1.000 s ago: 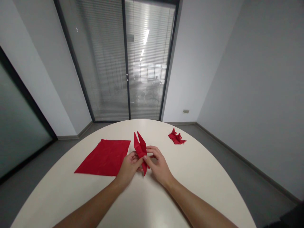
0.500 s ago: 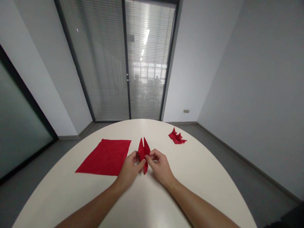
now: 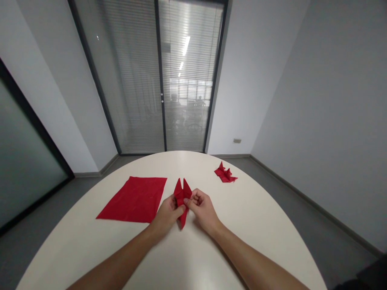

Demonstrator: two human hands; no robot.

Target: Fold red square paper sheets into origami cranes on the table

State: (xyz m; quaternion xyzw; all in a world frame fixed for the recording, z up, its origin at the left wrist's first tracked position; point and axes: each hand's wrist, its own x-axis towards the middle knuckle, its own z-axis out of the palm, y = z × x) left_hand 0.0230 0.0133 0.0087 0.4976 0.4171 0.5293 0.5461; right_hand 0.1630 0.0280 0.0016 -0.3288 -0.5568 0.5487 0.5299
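Between my two hands is a folded red paper piece (image 3: 179, 194), with two pointed flaps at its far end and one point toward me. My left hand (image 3: 167, 210) pinches its left side, thumb on top near the middle. From the right, my right hand (image 3: 202, 204) grips it with thumb and fingers, the thumb pressed at the centre crease. The fingers beneath the paper are partly hidden. A flat red square sheet (image 3: 133, 199) lies to the left, its near right corner close to my left wrist.
Finished-looking folded red paper shapes (image 3: 225, 174) rest at the far right of the round white table (image 3: 254, 225). Beyond the table's far edge are a glass partition with blinds (image 3: 136, 88) and a wall socket (image 3: 237, 141).
The folded paper has tilted flatter, its two far flaps spreading apart and lowering slightly, while its near point now reaches further toward me. Both hands keep their hold almost in place.
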